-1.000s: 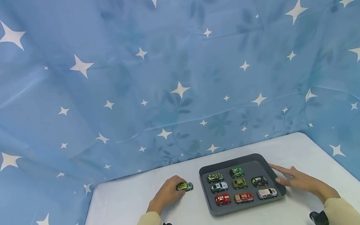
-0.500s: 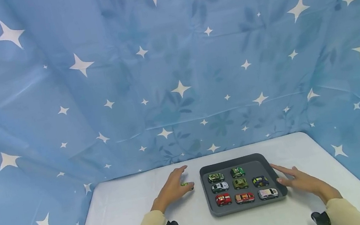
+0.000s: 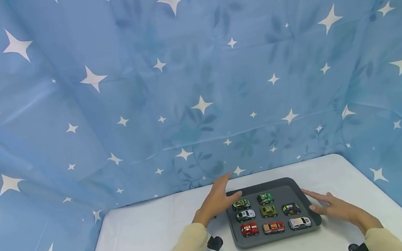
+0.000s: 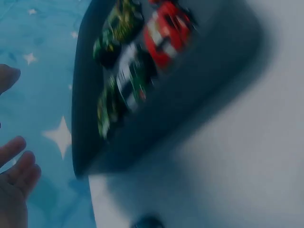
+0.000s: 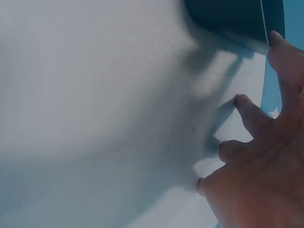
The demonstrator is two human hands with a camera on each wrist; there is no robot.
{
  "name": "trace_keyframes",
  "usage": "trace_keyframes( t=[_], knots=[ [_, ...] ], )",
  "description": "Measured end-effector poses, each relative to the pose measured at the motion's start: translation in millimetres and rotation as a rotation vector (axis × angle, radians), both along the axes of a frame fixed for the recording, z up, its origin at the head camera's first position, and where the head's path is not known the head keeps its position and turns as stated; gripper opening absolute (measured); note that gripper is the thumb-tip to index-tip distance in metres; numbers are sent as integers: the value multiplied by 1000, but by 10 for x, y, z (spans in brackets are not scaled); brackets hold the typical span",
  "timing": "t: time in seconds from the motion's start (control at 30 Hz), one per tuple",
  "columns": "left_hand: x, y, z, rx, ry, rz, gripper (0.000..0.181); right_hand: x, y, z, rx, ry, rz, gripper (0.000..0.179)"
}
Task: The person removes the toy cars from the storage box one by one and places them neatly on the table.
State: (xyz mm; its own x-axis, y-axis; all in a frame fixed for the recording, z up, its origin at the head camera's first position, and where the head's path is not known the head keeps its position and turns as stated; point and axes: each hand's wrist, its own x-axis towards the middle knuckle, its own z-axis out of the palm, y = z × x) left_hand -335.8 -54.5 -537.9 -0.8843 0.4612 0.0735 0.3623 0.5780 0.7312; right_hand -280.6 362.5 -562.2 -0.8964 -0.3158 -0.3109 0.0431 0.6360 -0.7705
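Note:
My left hand [image 3: 216, 199] is at the far left corner of a dark grey tray [image 3: 281, 238], fingers extended and thumb over the rim, holding nothing. Several toy cars stand in rows inside, among them a red car [image 3: 249, 229], a white and green car [image 3: 245, 215], an olive car [image 3: 268, 211] and a dark blue car [image 3: 290, 209]. Mostly hidden behind my left wrist, a toy car [image 3: 213, 217] sits on the table outside the tray. My right hand [image 3: 334, 205] touches the tray's right side with extended fingers; in the right wrist view its other fingers [image 5: 254, 116] are spread.
A white cloth covers the table [image 3: 143, 234]. Behind and beside it hangs a blue curtain [image 3: 130, 88] with white stars. Black wrist cameras, one being the left camera [image 3: 215, 243], sit under both sleeves.
My left hand has let go of the green toy car left of the tray, straightened its fingers and moved right to the tray's corner. My right hand stays at the tray's right side.

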Motion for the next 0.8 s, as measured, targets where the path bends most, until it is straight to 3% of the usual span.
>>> trace_keyframes(
  t=[0.2, 0.43, 0.63, 0.8],
  knots=[
    [-27, 320, 62, -21, 28, -76, 73, 47, 34, -20, -47, 24, 39, 68],
    [-5, 611, 126, -16, 52, -157, 69, 11, 27, -58, -21, 16, 8, 73],
    [5, 882, 121, -38, 55, -187, 67, 10, 13, -48, -44, 0, 2, 71],
    [34, 1101, 100, -74, 60, -189, 64, 5, 55, -103, -65, 38, 27, 66]
  ],
)
